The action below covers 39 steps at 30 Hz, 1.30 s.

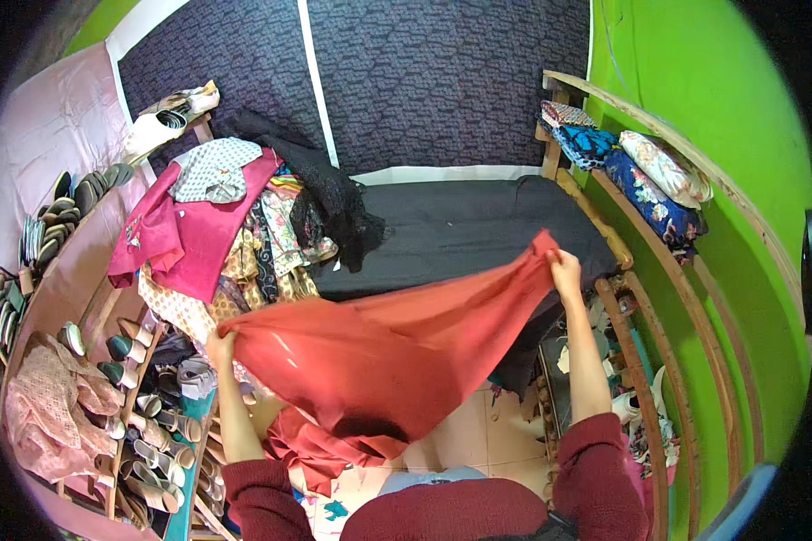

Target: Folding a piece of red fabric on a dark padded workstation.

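Note:
A large piece of red-orange cloth (397,343) is stretched wide between my two hands. My left hand (219,347) is closed on its left edge, close to a heap of clothes. Higher and farther out, my right hand (564,270) pinches the opposite corner, which sticks up past the fingers. Between them the cloth sags, and its lower part hangs in folds (325,451) toward the floor. Behind it lies a black-covered table (460,216), whose near side the cloth partly hides.
Heaped clothes, with a magenta garment (212,230) and black lace cloth (334,198), cover the table's left end. Shoes (153,451) fill racks at left, with a beige knitted cloth (50,406). Wooden rails (659,234) and folded fabrics (654,198) line the green wall at right.

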### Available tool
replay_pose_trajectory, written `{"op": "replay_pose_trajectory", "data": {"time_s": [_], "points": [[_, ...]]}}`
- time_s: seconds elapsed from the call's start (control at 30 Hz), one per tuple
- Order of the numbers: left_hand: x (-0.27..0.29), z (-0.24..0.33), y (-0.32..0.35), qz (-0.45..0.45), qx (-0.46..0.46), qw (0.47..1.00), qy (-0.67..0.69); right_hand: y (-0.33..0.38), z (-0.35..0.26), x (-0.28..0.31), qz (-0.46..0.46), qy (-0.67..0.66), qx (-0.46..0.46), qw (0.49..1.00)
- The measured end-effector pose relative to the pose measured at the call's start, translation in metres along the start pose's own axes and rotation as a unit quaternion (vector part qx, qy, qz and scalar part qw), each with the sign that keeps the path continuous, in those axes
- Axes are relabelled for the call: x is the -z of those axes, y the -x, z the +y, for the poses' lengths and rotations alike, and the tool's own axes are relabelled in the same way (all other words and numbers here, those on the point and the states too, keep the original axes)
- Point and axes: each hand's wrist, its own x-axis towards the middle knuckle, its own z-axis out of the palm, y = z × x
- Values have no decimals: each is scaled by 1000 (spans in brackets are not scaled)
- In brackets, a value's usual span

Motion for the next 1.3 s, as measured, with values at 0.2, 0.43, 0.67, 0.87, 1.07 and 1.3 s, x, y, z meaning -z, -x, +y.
{"op": "replay_pose_trajectory", "data": {"time_s": [0.2, 0.43, 0.67, 0.87, 1.07, 1.3], "points": [[19, 11, -2, 7, 37, 998, -50, 18, -67, -25, -105, -21, 99, 989], [-32, 303, 155, -216, -422, 879, 47, 114, -156, -61, -282, -76, 202, 935], [-50, 286, 171, -359, -324, 855, 187, 144, -180, -69, -261, -147, 71, 952], [-25, 288, 184, -195, -306, 899, 245, 173, -149, -92, -414, -384, -25, 825], [38, 301, 126, -19, -451, 864, 222, 218, -94, -137, -507, -244, 84, 823], [135, 289, 58, 167, -376, 902, 127, 283, -33, -176, -463, -159, 22, 872]]}}
